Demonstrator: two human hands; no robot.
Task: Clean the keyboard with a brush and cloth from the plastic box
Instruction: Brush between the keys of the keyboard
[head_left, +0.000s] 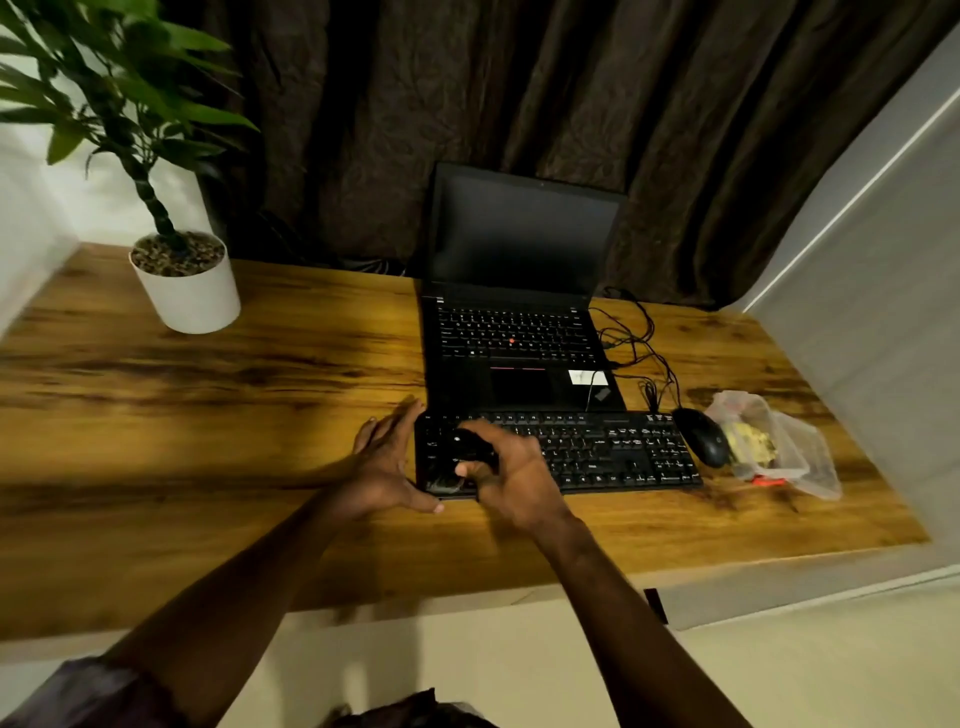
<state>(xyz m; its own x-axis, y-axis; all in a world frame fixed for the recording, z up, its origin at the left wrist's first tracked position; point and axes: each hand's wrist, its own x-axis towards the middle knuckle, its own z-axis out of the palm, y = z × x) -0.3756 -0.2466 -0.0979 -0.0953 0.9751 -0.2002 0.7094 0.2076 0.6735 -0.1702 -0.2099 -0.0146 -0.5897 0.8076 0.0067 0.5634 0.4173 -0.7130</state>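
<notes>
The black keyboard (597, 452) lies on the wooden desk in front of a laptop. My right hand (511, 475) hovers over the keyboard's left part, curled around a dark brush (465, 447) whose blurred end reaches down toward the front left keys. My left hand (384, 462) lies flat against the keyboard's left edge with fingers spread and the thumb at the front corner. The clear plastic box (795, 457) stands right of the keyboard with a yellowish cloth (753, 441) inside.
A black mouse (702, 435) sits between keyboard and box. The open laptop (519, 291) stands behind the keyboard, with tangled cables (636, 348) to its right. A potted plant (184, 283) is at the back left. A small red item (768, 481) lies at the box's front.
</notes>
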